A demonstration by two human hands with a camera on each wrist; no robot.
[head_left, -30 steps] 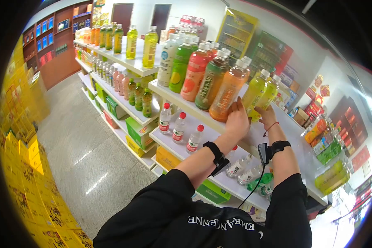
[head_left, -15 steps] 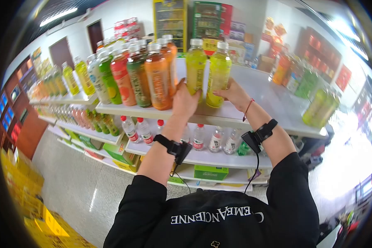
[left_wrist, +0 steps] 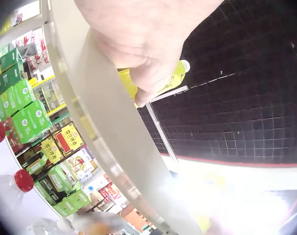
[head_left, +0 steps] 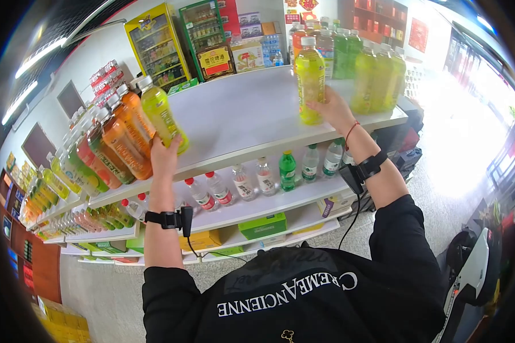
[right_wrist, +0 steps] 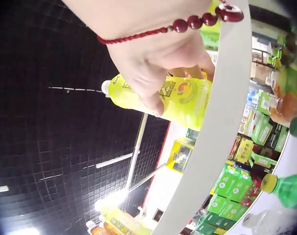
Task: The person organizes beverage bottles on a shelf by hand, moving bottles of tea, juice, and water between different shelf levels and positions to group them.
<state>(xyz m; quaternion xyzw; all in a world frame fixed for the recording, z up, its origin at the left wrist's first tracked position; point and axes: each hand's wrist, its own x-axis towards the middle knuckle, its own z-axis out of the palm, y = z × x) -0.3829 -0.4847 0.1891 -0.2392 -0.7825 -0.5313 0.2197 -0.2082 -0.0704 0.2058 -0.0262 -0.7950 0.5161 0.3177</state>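
Grips with left hand (head_left: 165,153) a tilted lime-yellow plastic bottle with white cap (head_left: 161,114), fingers wrapped round lower body. Leans it leftward, base at front edge of broad white top shelf board (head_left: 240,114), right next to row of orange plastic juice bottles (head_left: 126,137); touching or not, cannot tell. Same in left wrist view: fingers closed on yellow body (left_wrist: 172,81), cap pointing away past shelf rim.

Grasps with right hand (head_left: 333,110) an upright lime-yellow plastic bottle with white cap (head_left: 310,77), fingers curled round lower part. Stands on right part of same top shelf, well apart from tilted one, near cluster of yellow-green and green bottles (head_left: 377,74) at right end. Same in right wrist view: fingers curled over printed label (right_wrist: 187,98), bottle base at shelf edge.

Wears red bead bracelet (head_left: 349,130) on right wrist, black strap-on cameras (head_left: 169,218) on both wrists, black long-sleeved top with white lettering (head_left: 286,291).

Below top board: second white shelf (head_left: 303,191) with clear water bottles with red caps (head_left: 217,191) and one green plastic bottle (head_left: 287,170) among them. Lower down, green cardboard carton (head_left: 262,224). Behind shelving, against wall, yellow-framed glass-door cooler (head_left: 154,43).
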